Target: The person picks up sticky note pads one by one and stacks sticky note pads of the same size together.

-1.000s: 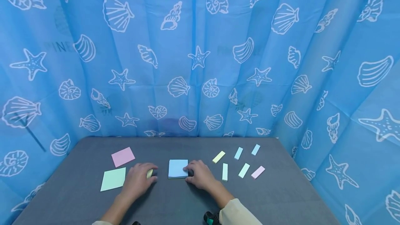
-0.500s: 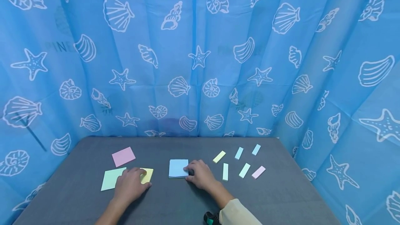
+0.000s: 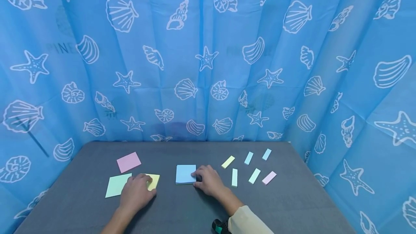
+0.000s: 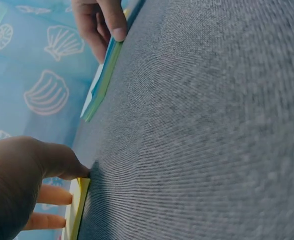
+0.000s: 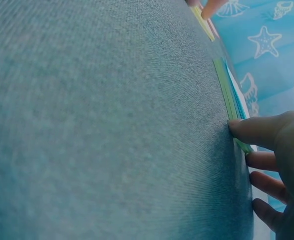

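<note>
Left of centre in the head view, my left hand (image 3: 136, 192) holds a yellow sticky note pad (image 3: 154, 181). Its thumb meets the pad's edge in the left wrist view, with fingers behind the yellow pad (image 4: 81, 197). My right hand (image 3: 209, 181) grips the right side of a stack of square sticky note pads, a light blue pad (image 3: 185, 173) on top and green (image 5: 224, 87) beneath. Thumb and forefinger lie at its edge. Just left of my left hand, a light green pad (image 3: 116, 185) is partly covered by that hand. A pink pad (image 3: 128, 162) lies behind it.
On the grey table (image 3: 182, 212), to the right, lie several narrow sticky strips, among them a yellow strip (image 3: 228, 161), a green strip (image 3: 234, 178), a pink strip (image 3: 269, 178) and a blue strip (image 3: 267, 154). A blue shell-patterned curtain (image 3: 208, 82) hangs behind the table.
My left hand has moved left, and more of the yellow pad shows beside it. The right hand and the blue-topped stack have stayed in place.
</note>
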{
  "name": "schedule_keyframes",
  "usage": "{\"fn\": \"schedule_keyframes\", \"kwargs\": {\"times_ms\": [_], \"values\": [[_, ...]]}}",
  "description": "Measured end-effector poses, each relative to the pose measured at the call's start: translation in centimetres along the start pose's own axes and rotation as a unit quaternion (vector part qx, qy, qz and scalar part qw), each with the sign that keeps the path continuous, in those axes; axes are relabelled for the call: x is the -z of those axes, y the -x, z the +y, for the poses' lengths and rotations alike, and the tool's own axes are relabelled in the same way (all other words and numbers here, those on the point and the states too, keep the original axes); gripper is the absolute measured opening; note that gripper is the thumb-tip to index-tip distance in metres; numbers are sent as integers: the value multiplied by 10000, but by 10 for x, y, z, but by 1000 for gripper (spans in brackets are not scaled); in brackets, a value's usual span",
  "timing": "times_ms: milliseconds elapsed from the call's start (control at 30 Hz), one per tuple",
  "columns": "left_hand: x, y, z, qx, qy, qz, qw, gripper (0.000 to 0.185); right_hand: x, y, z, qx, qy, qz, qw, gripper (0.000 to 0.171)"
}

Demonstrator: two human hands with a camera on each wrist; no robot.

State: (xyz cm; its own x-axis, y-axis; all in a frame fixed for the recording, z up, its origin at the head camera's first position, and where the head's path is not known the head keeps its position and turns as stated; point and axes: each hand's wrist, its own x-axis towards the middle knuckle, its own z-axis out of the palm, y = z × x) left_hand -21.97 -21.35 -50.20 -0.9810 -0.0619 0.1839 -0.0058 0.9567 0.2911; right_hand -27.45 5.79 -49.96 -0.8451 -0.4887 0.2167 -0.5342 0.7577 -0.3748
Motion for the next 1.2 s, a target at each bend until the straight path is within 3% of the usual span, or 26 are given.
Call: {"fn": "schedule_keyframes", "kwargs": {"times_ms": [200,533,933,1200], "values": [[-6,-5,-4,-294,12,184,9994,35,0,0,0,-8,25,12,10000,28],[-17,-27,-11,-661,69,318,9973,30,0,1,-1,1,36,22,10000,28],[-7,-34,-19,-500,1095,56,9927,27,2,1,-2,29,40,21,10000,28],[-3,-36,-20,-503,1028,-175,9933,25,3,1,-2,-41,-27,-30,10000,28]]}}
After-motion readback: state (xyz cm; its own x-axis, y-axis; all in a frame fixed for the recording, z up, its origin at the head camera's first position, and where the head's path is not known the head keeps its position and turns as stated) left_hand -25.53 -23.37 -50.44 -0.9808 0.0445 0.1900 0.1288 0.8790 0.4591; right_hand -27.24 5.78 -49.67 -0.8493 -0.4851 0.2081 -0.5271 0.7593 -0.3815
